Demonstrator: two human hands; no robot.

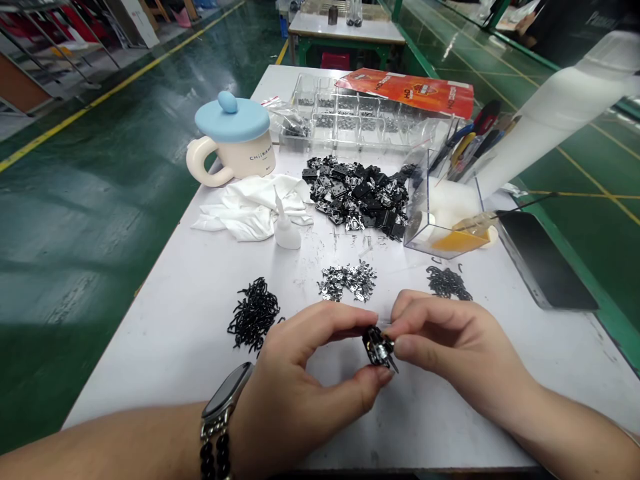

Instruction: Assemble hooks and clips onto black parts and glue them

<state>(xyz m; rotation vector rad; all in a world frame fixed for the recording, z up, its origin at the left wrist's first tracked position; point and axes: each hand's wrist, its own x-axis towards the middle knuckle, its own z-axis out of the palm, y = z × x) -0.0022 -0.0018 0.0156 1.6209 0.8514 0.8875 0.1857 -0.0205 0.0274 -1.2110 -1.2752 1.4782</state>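
Observation:
My left hand (313, 380) grips a small black and silver metal assembly (379, 347) between thumb and index finger, above the white table. From the other side, my right hand (445, 340) pinches at the assembly's right edge; whether it holds a separate small part is hidden. Behind the hands lies a pile of small silver parts (349, 281). Small black curved parts (254, 315) are heaped on the left, and dark thin parts (447, 283) on the right. A larger pile of black and silver assemblies (363, 193) sits farther back.
A white dropper bottle (287, 230) stands before a white cloth (245, 207). A lidded mug (247, 157) is at back left, a compartment box (345, 123) behind. At right are a clear tool holder (445, 227), a tall white bottle (555, 113) and a dark phone (545, 260).

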